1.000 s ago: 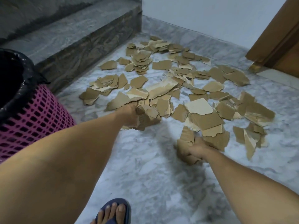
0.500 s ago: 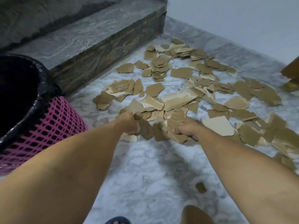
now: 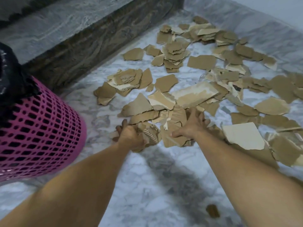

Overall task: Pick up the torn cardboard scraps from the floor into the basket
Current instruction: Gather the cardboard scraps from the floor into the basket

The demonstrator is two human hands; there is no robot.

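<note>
Dozens of torn cardboard scraps (image 3: 193,95) lie scattered across a grey-veined marble floor (image 3: 147,185), spreading from the middle of the room toward the far wall and the right edge of view. A dark stone step (image 3: 85,46) runs along the left side, its riser meeting the floor just beyond the scraps. Near the left edge stands a pink mesh basket (image 3: 41,136), lined with a black bag (image 3: 11,76) folded over its rim, well apart from the main litter.

A person reaches both bare arms down into the near edge of the pile. The left hand (image 3: 129,136) is clenched around a small bunch of crumpled brown pieces (image 3: 150,135), its fingers wrapped under them. The right hand (image 3: 191,126) rests spread on a flat piece (image 3: 173,140) just beside that bunch, thumb along its near edge and fingers splayed over the pieces beyond; whether it grips or merely presses cannot be told. A large pale scrap (image 3: 242,136) lies just right of that wrist. One small stray piece (image 3: 212,211) sits alone on the floor, close to the viewer.
</note>
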